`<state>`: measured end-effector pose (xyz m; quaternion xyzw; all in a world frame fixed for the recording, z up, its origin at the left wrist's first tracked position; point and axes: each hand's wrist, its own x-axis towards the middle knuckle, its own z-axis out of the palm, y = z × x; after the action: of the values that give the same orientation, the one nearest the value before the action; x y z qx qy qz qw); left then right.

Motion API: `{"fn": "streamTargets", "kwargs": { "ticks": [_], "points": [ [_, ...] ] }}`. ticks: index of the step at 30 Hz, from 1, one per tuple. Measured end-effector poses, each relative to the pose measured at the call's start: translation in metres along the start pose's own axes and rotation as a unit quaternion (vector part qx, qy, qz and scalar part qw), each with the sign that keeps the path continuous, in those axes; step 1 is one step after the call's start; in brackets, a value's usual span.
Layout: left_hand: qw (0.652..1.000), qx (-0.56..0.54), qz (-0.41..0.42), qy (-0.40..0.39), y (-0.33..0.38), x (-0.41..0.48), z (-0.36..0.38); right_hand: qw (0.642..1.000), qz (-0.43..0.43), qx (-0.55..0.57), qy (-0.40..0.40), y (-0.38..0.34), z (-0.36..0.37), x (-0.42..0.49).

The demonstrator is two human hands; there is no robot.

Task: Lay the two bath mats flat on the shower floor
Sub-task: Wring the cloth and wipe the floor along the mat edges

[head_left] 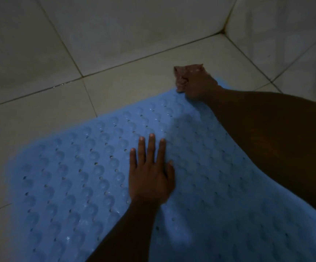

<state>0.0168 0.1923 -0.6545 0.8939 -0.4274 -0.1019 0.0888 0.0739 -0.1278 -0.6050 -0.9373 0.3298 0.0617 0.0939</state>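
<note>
Both forearms are sitting nearest the lens; the hands are working further out. Left hand (149,176): fingers (150,148) are lying open and spread, palm down, gripping nothing, pressing the middle of the blue mat (74,182), prob. to seat its suction cups and stop it sliding. Right hand (198,84): fingers are curled shut round a brownish bunched thing (181,78) at the mat's far corner. Can't tell what it is, poss. the 2nd mat or a cloth; too dark. The knuckles are resting on the mat edge, seemingly pinning that corner w/ the fist.

Blue mat is lying mostly flat on the tiled floor (40,114), bumps up, its far corner near where the floor is meeting the two walls (276,25). Its near end is running out of frame, so flatness there is unclear. Judging by this, one mat is nearly laid; no clear 2nd mat is showing.
</note>
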Motion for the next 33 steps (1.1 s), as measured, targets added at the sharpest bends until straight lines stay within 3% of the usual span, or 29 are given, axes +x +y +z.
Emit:
{"fn": "streamTargets", "kwargs": {
  "ticks": [5,7,9,12,16,19,22,24,28,30,33],
  "points": [
    [1.000,0.012,-0.023,0.002,-0.013,0.000,-0.002,1.000,0.010,0.018,0.013,0.024,-0.025,-0.026],
    [1.000,0.004,0.024,-0.008,0.045,-0.005,0.003,0.996,0.073,-0.001,0.058,0.100,-0.042,-0.067],
    [1.000,0.007,0.016,-0.004,0.043,-0.004,0.002,0.993,0.105,0.019,0.054,0.116,-0.037,-0.072],
    [1.000,0.014,0.006,-0.001,0.029,0.006,0.001,0.984,0.132,0.098,0.067,0.118,-0.033,-0.076],
    [1.000,0.015,-0.012,0.002,0.013,0.007,0.006,0.979,0.143,0.118,0.083,0.123,-0.008,-0.099],
    [1.000,0.013,-0.010,0.002,0.013,0.005,0.008,0.985,0.146,0.084,0.043,0.137,-0.003,-0.128],
    [0.999,0.023,-0.013,-0.021,0.017,0.008,0.006,0.977,0.206,0.063,0.009,0.152,0.003,-0.161],
    [0.998,0.042,-0.019,-0.042,0.020,0.006,0.003,0.979,0.186,0.081,0.029,0.159,0.007,-0.187],
    [0.990,0.039,0.134,0.000,0.070,-0.033,0.015,0.977,0.183,0.101,0.048,0.185,0.024,-0.236],
    [0.975,0.006,0.223,-0.016,0.115,-0.063,0.033,0.971,0.199,0.122,0.047,0.176,0.013,-0.264],
    [0.957,-0.019,0.285,-0.056,0.181,-0.099,0.055,0.967,0.218,0.125,0.046,0.183,0.014,-0.303]
  ]
}}
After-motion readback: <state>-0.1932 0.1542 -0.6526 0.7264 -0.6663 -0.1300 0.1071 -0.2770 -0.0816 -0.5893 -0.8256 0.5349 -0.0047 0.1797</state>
